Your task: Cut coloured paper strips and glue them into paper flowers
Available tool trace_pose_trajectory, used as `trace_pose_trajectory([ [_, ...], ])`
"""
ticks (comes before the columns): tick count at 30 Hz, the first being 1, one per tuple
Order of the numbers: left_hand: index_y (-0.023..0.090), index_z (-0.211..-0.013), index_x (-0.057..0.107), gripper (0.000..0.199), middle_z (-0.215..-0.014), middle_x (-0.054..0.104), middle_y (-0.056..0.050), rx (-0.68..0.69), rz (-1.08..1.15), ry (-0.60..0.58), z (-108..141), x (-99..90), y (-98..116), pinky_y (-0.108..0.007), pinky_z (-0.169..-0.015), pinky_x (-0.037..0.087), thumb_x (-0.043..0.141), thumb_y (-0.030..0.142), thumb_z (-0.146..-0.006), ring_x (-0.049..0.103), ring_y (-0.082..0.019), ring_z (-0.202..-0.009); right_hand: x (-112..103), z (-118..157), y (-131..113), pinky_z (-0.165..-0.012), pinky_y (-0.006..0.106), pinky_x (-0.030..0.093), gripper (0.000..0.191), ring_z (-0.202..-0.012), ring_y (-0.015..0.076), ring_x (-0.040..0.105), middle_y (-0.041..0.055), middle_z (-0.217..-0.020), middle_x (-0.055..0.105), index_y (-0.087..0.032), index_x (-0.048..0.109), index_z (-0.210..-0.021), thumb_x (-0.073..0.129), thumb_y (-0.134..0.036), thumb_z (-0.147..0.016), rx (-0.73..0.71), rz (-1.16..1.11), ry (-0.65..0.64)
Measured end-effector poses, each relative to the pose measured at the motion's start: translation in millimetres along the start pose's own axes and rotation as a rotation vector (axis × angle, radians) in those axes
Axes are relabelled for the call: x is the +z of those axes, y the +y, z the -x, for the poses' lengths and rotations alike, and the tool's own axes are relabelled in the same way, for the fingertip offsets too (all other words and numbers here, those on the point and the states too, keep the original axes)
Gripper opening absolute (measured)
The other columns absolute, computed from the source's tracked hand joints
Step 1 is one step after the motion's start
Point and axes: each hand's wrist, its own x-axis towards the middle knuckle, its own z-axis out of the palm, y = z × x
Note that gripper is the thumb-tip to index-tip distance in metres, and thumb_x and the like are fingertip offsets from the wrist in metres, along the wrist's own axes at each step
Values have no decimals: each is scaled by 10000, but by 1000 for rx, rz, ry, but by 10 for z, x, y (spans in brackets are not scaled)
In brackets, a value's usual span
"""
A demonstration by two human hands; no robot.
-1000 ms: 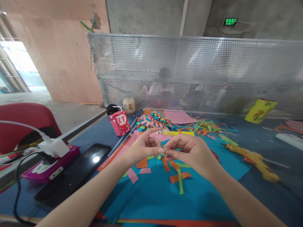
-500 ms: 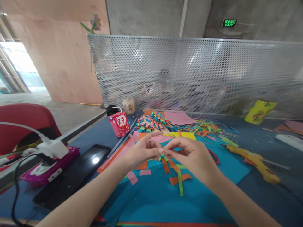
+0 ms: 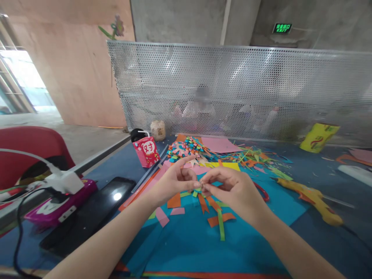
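Observation:
My left hand (image 3: 177, 179) and my right hand (image 3: 229, 184) meet over the blue paper (image 3: 192, 240). Both are closed in a pinch, fingertips touching or nearly so. Whatever sits between them is too small and too covered to name. Just under the fingertips lie small green paper pieces (image 3: 195, 193). Orange paper strips (image 3: 204, 204) spread out below, and a long green strip (image 3: 221, 225) crosses an orange one. Pink paper pieces (image 3: 162, 217) rest below my left hand. Red scissor handles (image 3: 262, 192) show partly behind my right hand.
A yellow glue gun (image 3: 310, 197) lies at right. Cut paper pieces (image 3: 186, 149) are heaped at the back. On the left are a pink drink carton (image 3: 146, 151), a black phone (image 3: 90, 215) and a purple power strip (image 3: 61, 205). A perforated metal screen (image 3: 232, 89) closes the far edge.
My left index finger has lifted and straightened a little, and the left fingertips have shifted slightly. The right hand is almost still.

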Motion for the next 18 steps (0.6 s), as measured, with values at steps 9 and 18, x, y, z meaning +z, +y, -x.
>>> trace_pose_trajectory([
  [9, 178, -1203, 274, 706, -615, 513, 45, 37, -104, 41, -5, 3, 65, -250, -562, 393, 641, 137, -600, 498, -97, -568, -34, -26, -23, -614, 230, 543, 48, -648, 107, 622, -11, -694, 636, -194, 572, -718, 581, -190, -672, 140, -221, -71],
  [18, 230, -1151, 365, 598, -686, 554, 11, 409, -833, 198, 67, -42, 109, -257, -580, 380, 645, 245, -624, 506, -123, -623, -36, -59, 47, -596, 232, 524, 119, -628, 114, 598, -8, -655, 597, -181, 556, -692, 622, -138, -602, 151, -43, -42],
])
